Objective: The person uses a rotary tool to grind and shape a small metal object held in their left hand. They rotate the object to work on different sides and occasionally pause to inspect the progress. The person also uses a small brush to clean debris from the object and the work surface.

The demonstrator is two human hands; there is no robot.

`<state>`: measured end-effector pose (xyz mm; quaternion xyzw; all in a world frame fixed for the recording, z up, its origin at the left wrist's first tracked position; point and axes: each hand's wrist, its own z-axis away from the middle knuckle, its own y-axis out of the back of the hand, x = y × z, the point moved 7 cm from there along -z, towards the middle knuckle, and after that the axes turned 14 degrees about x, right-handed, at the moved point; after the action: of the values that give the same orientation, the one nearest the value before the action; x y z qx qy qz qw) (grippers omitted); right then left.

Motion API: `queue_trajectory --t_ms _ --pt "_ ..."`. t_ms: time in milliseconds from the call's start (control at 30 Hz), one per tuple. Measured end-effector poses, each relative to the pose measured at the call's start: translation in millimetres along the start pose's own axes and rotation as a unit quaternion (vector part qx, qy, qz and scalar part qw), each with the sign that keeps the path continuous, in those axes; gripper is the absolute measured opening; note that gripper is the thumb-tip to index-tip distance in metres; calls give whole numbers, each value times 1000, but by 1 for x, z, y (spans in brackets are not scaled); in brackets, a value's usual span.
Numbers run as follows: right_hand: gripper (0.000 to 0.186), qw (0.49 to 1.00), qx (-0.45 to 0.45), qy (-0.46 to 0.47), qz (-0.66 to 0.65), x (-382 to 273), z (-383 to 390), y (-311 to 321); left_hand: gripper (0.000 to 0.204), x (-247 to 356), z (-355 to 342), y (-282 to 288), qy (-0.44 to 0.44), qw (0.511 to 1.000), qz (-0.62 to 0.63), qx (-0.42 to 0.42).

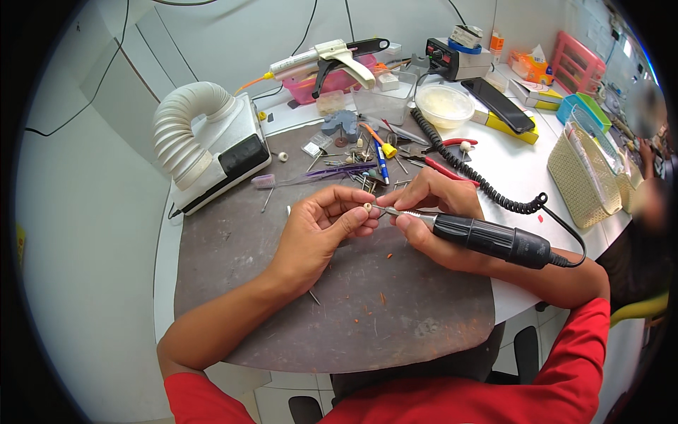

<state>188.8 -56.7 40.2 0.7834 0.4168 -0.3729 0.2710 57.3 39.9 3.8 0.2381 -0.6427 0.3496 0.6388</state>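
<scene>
Between the fingertips of my left hand (311, 230) is a small cream-coloured piece (368, 207) that looks like a tooth crown. My right hand (452, 198) grips a rotary handpiece (487, 239) with a black body and metal nose, much like a pen. Its thin tip points left and is at or very near the cream piece; whether they touch I cannot tell. From the back end of the handpiece a coiled black cord (452, 155) curls away toward the control box (441, 56). Both hands are above the brown mat (282, 318).
Beyond my hands lie a purple toothbrush (311, 174), red-handled pliers (452, 172), a blue pen (382, 164) and several burs. A white suction unit with a ribbed hose (183, 127) stands left. A glue gun (318, 60), a phone (498, 106) and a woven basket (579, 177) sit farther off.
</scene>
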Motion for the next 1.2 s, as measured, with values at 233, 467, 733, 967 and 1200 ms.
queue_trajectory --t_ms 233,467,733,967,1200 --pt "15 1000 -8 8 1 2 1 0 21 -1 -1 -1 -1 1000 8 -6" --pt "13 999 -22 17 19 2 0 -4 19 0 1 -3 -4 1000 4 -13" --pt "12 999 -26 40 12 0 -1 -4 18 -1 1 -1 -11 1000 -8 -9" --pt "14 1000 8 27 5 4 1 0 18 0 0 -2 -13 1000 -7 -12" --pt "13 999 -19 30 18 -1 0 -4 17 0 1 0 -11 1000 -3 -6"
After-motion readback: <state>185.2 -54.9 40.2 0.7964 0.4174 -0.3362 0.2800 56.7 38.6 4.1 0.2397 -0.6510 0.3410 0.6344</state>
